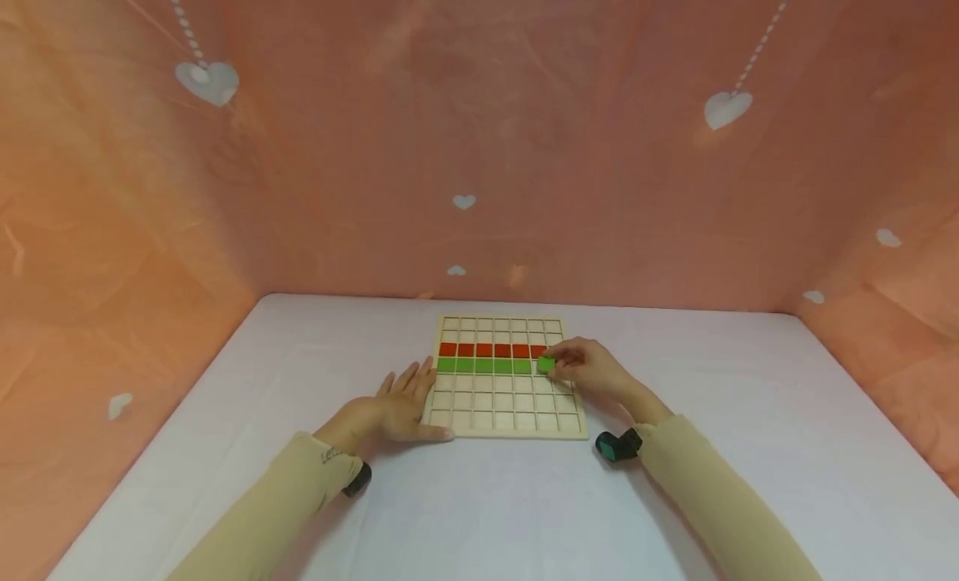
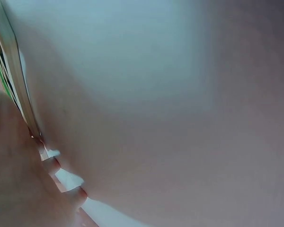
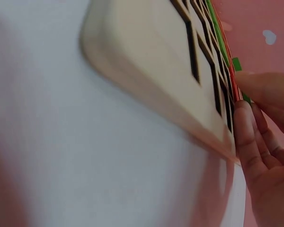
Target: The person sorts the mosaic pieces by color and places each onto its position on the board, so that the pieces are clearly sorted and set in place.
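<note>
A pale wooden grid board [image 1: 504, 420] lies on the white table, its squares divided by thin ridges. One row holds several red tiles [image 1: 484, 350]; the row just nearer holds several green tiles [image 1: 483, 365]. My right hand [image 1: 592, 369] pinches a green tile [image 1: 545, 364] between thumb and fingers, tilted over the right end of the green row. In the right wrist view those fingertips sit at the board's right edge. My left hand [image 1: 404, 406] lies with spread fingers against the board's left edge, its thumb at the near left corner. The left wrist view shows only part of that hand [image 2: 28, 175].
The white tabletop [image 1: 479, 506] surrounds the board on all sides. Behind and beside it hangs an orange-pink cloth [image 1: 494, 148] with pale hearts. A dark wrist device [image 1: 618, 446] hangs under the right sleeve, another [image 1: 358, 479] under the left.
</note>
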The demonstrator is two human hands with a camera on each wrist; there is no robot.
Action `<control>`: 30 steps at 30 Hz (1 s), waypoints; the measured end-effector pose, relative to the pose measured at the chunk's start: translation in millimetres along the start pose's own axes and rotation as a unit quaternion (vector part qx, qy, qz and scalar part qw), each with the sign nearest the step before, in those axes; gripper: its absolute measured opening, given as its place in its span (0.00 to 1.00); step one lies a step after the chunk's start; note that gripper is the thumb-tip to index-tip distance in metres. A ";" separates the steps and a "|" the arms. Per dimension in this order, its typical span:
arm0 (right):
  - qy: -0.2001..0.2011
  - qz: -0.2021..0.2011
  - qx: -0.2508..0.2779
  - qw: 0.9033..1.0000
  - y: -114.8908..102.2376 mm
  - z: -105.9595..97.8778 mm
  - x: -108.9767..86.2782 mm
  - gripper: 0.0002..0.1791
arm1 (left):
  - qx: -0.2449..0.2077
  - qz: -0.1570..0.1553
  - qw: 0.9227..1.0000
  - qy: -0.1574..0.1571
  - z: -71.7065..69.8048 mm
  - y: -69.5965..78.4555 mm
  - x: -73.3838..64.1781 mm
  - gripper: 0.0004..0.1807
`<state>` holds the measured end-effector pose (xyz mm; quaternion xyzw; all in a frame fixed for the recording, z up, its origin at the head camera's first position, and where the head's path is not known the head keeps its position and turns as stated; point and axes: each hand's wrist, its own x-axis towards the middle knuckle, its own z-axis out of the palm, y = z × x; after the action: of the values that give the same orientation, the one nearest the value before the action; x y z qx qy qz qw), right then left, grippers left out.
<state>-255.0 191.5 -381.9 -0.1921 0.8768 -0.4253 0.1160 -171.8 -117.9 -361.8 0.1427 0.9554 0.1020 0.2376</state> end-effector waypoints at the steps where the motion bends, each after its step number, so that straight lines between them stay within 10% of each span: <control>1: -0.001 0.000 -0.001 1.000 -0.4 0.7 0.1 0.18 | 0.000 0.001 1.000 0.001 -0.3 0.4 -0.4 0.56; 30: 0.000 -0.008 -0.005 1.000 -3.7 10.3 8.0 0.17 | -0.002 0.002 1.000 0.003 2.9 -3.5 -2.5 0.57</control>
<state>-257.5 178.7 -385.6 -0.2000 0.8774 -0.4215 0.1119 -169.1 -121.6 -364.1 0.1443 0.9556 0.1047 0.2346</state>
